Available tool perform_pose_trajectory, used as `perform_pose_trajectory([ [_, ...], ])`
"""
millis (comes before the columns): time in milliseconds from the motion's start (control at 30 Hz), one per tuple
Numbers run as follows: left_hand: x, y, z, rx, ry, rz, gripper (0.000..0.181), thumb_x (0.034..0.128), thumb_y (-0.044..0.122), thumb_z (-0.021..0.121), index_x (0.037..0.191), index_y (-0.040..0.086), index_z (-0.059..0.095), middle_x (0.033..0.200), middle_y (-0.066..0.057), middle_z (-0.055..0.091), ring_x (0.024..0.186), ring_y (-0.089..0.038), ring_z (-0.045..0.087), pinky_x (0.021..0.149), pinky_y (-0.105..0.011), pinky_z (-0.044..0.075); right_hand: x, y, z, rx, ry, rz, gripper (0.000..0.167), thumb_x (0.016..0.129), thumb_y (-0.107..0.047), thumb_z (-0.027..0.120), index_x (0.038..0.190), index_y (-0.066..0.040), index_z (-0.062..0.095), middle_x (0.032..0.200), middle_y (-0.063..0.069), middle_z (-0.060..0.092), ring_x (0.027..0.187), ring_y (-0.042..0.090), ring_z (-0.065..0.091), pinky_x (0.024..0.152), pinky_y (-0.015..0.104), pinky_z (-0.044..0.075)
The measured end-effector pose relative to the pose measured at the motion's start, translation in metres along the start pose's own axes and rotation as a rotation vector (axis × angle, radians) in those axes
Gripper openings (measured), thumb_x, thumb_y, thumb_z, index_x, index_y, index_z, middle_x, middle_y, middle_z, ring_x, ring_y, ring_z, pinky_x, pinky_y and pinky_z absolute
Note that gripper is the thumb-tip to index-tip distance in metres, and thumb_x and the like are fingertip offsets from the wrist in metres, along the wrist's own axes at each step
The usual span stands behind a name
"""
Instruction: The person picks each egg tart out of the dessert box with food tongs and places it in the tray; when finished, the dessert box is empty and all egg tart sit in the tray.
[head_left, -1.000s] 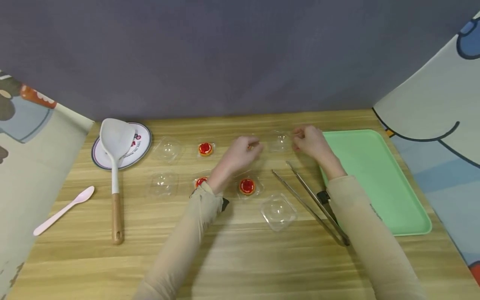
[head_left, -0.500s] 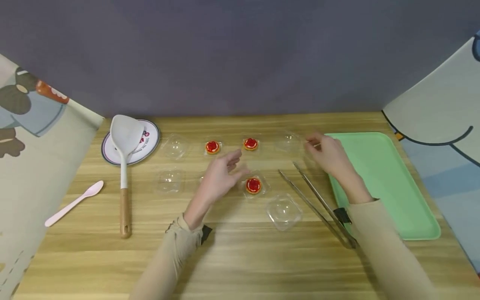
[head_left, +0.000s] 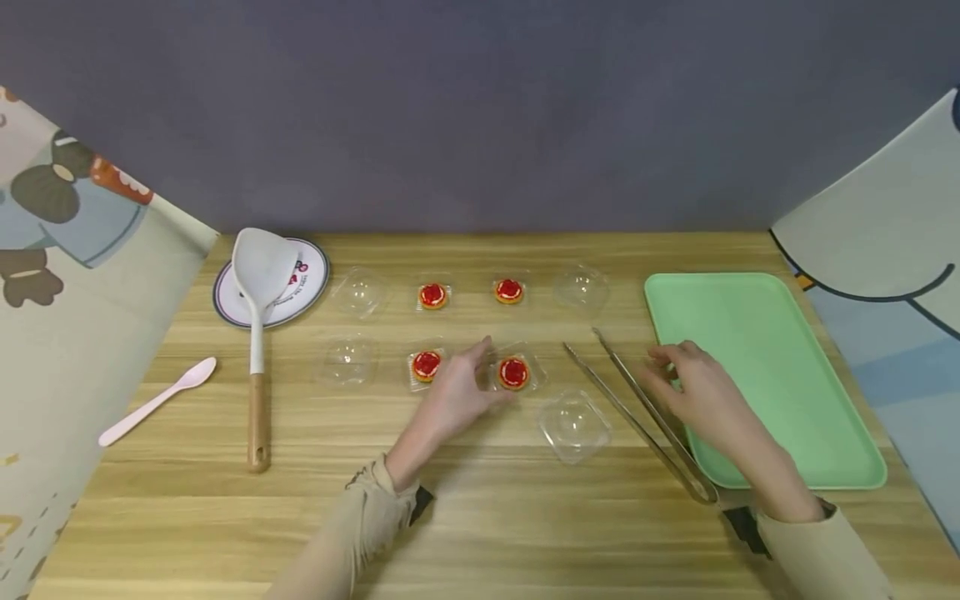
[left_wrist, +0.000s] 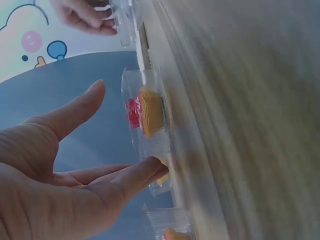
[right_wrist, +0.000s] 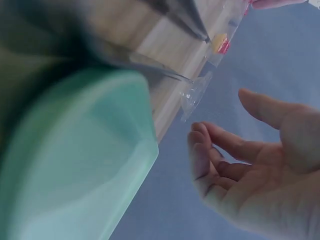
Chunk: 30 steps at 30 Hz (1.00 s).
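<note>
Left hand (head_left: 456, 392), at the centre of the frame, is released, thumb and fingers spread with nothing gripped. It is between the two tarts (head_left: 513, 373) of the lower row, just beside both; I cannot tell whether a fingertip touches their clear packaging. Two more tarts sit above them, in the upper middle. Right hand (head_left: 697, 387), right of centre, is also released, its fingers loosely bent, over the left edge of the green tray (head_left: 787, 358). Just left of it, on the table (head_left: 562, 533), lie the tongs (head_left: 632, 421), tips apart and pointing to the upper left. Clear domes (head_left: 573, 423) flank the tarts, two on either side. At upper left, the turner (head_left: 257, 346) lies across a plate (head_left: 309, 298); a pink spoon (head_left: 157, 402) is at far left.
</note>
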<state>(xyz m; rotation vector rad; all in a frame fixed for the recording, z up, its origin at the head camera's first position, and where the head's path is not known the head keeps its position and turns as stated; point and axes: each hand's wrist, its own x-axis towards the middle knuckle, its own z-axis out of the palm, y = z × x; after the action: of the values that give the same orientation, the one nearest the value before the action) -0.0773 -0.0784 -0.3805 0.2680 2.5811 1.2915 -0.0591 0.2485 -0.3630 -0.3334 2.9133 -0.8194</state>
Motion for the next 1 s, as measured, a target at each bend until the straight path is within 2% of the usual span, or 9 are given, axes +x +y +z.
perform_pose_trajectory([
  [100,-0.001,-0.002,0.001,-0.041,-0.017,-0.007,0.095,0.0815,0.014,0.095,0.155,-0.013,0.042,0.153,-0.029,0.052,0.140,-0.042,0.055,0.132,-0.053,0.022,-0.016,0.001,0.003,-0.050,-0.018,0.012,0.050,0.105,-0.021,0.072,0.132,0.019,0.060,0.110,0.028,0.063,0.096,0.039,0.063,0.077,0.055,0.058],
  [267,-0.001,-0.004,0.002,-0.134,-0.054,-0.038,0.096,0.0819,0.008,0.093,0.158,-0.012,0.037,0.159,-0.028,0.046,0.142,-0.041,0.054,0.125,-0.048,0.037,-0.037,0.004,0.009,-0.120,-0.062,0.020,0.059,0.100,-0.026,0.079,0.130,0.021,0.060,0.104,0.024,0.060,0.084,0.031,0.056,0.067,0.046,0.055],
  [400,-0.001,-0.006,0.004,-0.178,-0.066,-0.043,0.097,0.0824,0.004,0.091,0.160,-0.009,0.035,0.162,-0.027,0.042,0.145,-0.040,0.051,0.124,-0.045,0.038,-0.044,0.006,0.016,-0.153,-0.084,0.041,0.070,0.095,-0.031,0.084,0.132,0.023,0.057,0.107,0.028,0.059,0.086,0.035,0.058,0.068,0.051,0.056],
  [433,0.000,-0.006,0.004,-0.189,-0.068,-0.043,0.097,0.0824,0.003,0.091,0.161,-0.009,0.034,0.163,-0.027,0.041,0.145,-0.040,0.050,0.121,-0.043,0.043,-0.046,0.006,0.019,-0.162,-0.084,0.044,0.073,0.094,-0.032,0.085,0.133,0.022,0.057,0.108,0.029,0.059,0.088,0.038,0.059,0.070,0.054,0.057],
  [533,0.001,-0.008,0.007,-0.200,-0.073,-0.034,0.098,0.0818,0.001,0.091,0.161,-0.009,0.033,0.164,-0.027,0.039,0.146,-0.041,0.048,0.121,-0.043,0.044,-0.049,0.008,0.026,-0.175,-0.079,0.041,0.074,0.089,-0.032,0.089,0.133,0.019,0.058,0.107,0.030,0.060,0.090,0.042,0.060,0.071,0.058,0.057],
  [667,0.002,-0.010,0.010,-0.189,-0.065,-0.022,0.100,0.0799,0.001,0.092,0.160,-0.010,0.034,0.163,-0.028,0.041,0.146,-0.043,0.049,0.120,-0.044,0.044,-0.052,0.010,0.036,-0.208,-0.052,0.002,0.071,0.084,-0.030,0.093,0.129,0.015,0.062,0.100,0.024,0.060,0.085,0.039,0.059,0.068,0.056,0.056],
  [767,0.003,-0.011,0.011,-0.130,-0.056,0.005,0.102,0.0778,0.005,0.095,0.160,-0.010,0.036,0.161,-0.028,0.044,0.142,-0.044,0.053,0.119,-0.047,0.047,-0.055,0.011,0.040,-0.241,-0.017,-0.035,0.069,0.082,-0.027,0.094,0.126,0.015,0.062,0.095,0.020,0.061,0.081,0.037,0.058,0.066,0.054,0.055],
  [900,0.004,-0.012,0.012,-0.040,-0.046,0.038,0.106,0.0750,0.012,0.099,0.159,-0.008,0.039,0.158,-0.026,0.049,0.137,-0.044,0.058,0.118,-0.048,0.049,-0.056,0.011,0.042,-0.256,0.016,-0.058,0.065,0.083,-0.023,0.093,0.126,0.015,0.062,0.091,0.016,0.061,0.079,0.036,0.058,0.064,0.051,0.054],
  [1000,0.006,-0.013,0.012,-0.036,-0.037,0.048,0.103,0.0757,0.011,0.098,0.159,-0.008,0.040,0.157,-0.026,0.051,0.136,-0.043,0.059,0.117,-0.047,0.049,-0.056,0.010,0.041,-0.252,0.012,-0.048,0.062,0.087,-0.020,0.091,0.128,0.015,0.061,0.090,0.014,0.059,0.079,0.035,0.057,0.061,0.047,0.053],
])
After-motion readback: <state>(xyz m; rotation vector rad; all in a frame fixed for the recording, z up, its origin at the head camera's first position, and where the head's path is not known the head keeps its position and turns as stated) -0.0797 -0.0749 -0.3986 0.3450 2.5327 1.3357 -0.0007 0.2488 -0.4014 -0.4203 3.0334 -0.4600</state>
